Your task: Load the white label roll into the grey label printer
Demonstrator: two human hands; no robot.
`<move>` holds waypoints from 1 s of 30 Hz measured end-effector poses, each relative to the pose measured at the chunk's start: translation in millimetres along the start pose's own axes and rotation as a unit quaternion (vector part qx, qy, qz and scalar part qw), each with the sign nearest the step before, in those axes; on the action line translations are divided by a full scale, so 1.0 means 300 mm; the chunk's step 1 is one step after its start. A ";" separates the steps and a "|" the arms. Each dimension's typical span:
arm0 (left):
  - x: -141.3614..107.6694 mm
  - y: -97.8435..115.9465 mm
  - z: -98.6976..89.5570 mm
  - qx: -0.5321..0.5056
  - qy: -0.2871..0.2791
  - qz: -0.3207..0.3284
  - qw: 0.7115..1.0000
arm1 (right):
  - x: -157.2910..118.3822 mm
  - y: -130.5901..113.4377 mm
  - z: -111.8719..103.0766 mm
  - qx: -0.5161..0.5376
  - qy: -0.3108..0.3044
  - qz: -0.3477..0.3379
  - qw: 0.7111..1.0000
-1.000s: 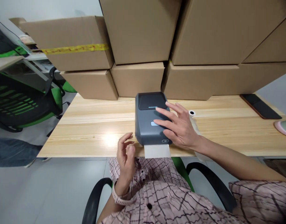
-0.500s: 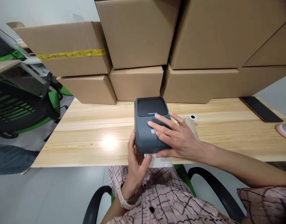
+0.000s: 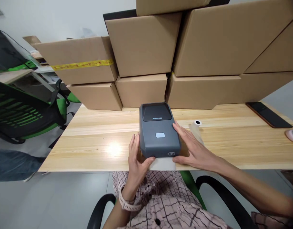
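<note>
A dark grey label printer [image 3: 159, 144] sits near the front edge of the wooden table, with a black window on top and a pale button. White label paper [image 3: 162, 164] sticks out from under its front side. My left hand [image 3: 136, 163] holds the printer by its left side, thumb at the front corner near the paper. On the opposite side, my right hand [image 3: 195, 149] grips the right edge and front right corner. Just beyond the right hand lies a small white roll [image 3: 197, 123] with a dark core and a loose translucent strip.
Cardboard boxes [image 3: 143, 47] are stacked along the back of the wooden table [image 3: 94, 140]. A dark phone-like slab [image 3: 268, 114] and a pinkish rounded object [image 3: 292, 136] lie at the right. A green and black chair [image 3: 29, 117] stands left, beside a denim-clad leg [image 3: 15, 163].
My right hand has moved off the printer's top to its right side, uncovering the button and front mark. My left hand stays at the left side. The head view has tilted up slightly.
</note>
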State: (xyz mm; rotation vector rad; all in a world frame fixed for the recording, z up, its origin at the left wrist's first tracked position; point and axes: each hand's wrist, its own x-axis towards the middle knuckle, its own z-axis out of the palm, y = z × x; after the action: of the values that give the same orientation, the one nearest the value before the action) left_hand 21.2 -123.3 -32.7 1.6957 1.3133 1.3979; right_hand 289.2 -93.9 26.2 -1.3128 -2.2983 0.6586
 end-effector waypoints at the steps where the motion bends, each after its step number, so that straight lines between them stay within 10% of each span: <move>1: 0.004 0.001 -0.002 0.016 0.003 0.013 1.000 | 0.001 -0.004 -0.007 0.000 0.000 -0.001 1.000; 11: 0.277 0.100 -0.057 -0.010 0.022 0.132 0.991 | 0.183 -0.065 -0.185 -0.013 0.113 -0.083 0.990; 16: 0.440 0.013 -0.043 -0.097 -0.033 -0.009 0.995 | 0.419 -0.072 -0.300 0.003 0.209 -0.132 0.969; 24: 0.429 -0.074 -0.018 -0.143 -0.146 -0.152 0.967 | 0.741 0.075 -0.385 -0.003 0.280 -0.068 0.958; 30: 0.425 -0.022 -0.026 0.003 -0.123 -0.149 0.981 | 0.660 -0.004 -0.317 -0.106 0.362 -0.122 0.918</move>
State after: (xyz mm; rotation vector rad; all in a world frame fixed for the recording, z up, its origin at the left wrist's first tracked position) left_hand 7.7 -4.5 12.6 1.5425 1.3621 0.9812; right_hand 248.4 97.3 126.4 -1.0788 -1.8776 -0.1625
